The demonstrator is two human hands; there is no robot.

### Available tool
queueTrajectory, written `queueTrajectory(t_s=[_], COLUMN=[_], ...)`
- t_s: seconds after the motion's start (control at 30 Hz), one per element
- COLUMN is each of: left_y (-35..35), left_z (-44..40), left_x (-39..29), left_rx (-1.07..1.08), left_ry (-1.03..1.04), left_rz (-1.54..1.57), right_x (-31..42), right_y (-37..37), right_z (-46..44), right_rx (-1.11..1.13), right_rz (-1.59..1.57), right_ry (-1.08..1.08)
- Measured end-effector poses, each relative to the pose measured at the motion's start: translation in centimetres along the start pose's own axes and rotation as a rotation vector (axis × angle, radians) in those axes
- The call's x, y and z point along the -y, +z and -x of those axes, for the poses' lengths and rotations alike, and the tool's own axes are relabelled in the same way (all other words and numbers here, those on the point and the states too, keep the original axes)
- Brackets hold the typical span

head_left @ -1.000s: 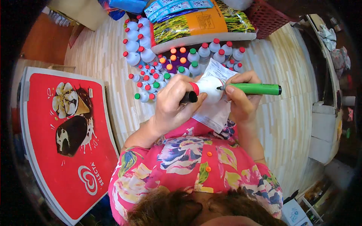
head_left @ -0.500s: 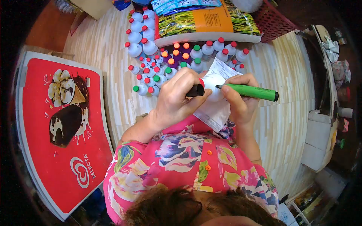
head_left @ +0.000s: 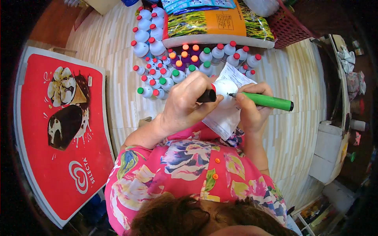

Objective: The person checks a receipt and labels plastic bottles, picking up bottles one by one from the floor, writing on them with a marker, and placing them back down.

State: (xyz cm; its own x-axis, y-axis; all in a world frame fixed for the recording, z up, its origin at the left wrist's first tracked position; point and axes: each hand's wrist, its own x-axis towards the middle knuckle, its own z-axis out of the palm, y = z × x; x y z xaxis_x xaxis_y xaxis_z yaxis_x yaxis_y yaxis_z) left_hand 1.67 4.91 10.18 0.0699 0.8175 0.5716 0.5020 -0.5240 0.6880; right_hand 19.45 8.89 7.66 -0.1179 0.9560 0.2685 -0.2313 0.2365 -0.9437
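A white bottle (head_left: pixel 225 86) with a red cap, mostly covered at its cap end, is gripped by my left hand (head_left: pixel 185 98). The same hand also keeps a black marker cap (head_left: pixel 207 96) between its fingers. My right hand (head_left: pixel 253 112) is closed around a green marker (head_left: pixel 275 102), whose dark tip meets the bottle's side, where a small dark mark shows. Behind and below the bottle is a creased white printed paper (head_left: pixel 221 122); what supports it is hidden.
Several white bottles (head_left: pixel 140 49) with red or green caps stand on the floor ahead, among purple ones (head_left: pixel 185 57) with orange caps. Beyond them lies a large printed sack (head_left: pixel 224 21) beside a dark red basket (head_left: pixel 289 23). A red Selecta freezer lid (head_left: pixel 63 157) is at the left.
The marker tip and bottle have shifted slightly in view, and a small dark mark is now visible on the bottle by the tip. Both hands keep their grips.
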Motion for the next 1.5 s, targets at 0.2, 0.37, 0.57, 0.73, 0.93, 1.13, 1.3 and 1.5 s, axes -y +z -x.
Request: queueTrajectory(t_s=[0.2, 0.37, 0.57, 0.73, 0.93, 1.13, 1.3, 1.5], left_y=[-0.2, -0.2, -0.2, -0.1, 0.0, 0.1, -1.5, -5.5], left_z=[-0.1, 0.0, 0.0, 0.1, 0.1, 0.2, -1.2, -4.8], left_x=[-0.4, -0.1, 0.2, 0.5, 0.5, 0.5, 0.5, 2.1], left_rx=[0.036, 0.029, 0.021, 0.001, -0.017, -0.057, -0.132, -0.231], left_ry=[-0.081, -0.091, -0.062, -0.038, -0.044, -0.038, -0.15, -0.221], left_rz=[-0.041, -0.028, -0.02, 0.001, 0.013, 0.036, 0.105, -0.071], right_x=[-0.6, -1.1, -0.7, -0.5, -0.6, -1.2, -4.1, -3.6], right_y=[0.2, 0.0, 0.2, 0.4, 0.4, -1.6, -4.4, -4.2], right_z=[-0.1, 0.0, 0.0, -0.3, -0.2, -1.1, -1.3, -0.1], right_rx=[-0.031, -0.015, 0.01, -0.02, -0.019, -0.019, 0.135, 0.064], right_rz=[-0.08, -0.018, -0.017, -0.119, -0.039, -0.616, -0.796, -0.653], right_ry=[-0.03, -0.031, -0.035, -0.01, 0.002, 0.222, 0.194, 0.325])
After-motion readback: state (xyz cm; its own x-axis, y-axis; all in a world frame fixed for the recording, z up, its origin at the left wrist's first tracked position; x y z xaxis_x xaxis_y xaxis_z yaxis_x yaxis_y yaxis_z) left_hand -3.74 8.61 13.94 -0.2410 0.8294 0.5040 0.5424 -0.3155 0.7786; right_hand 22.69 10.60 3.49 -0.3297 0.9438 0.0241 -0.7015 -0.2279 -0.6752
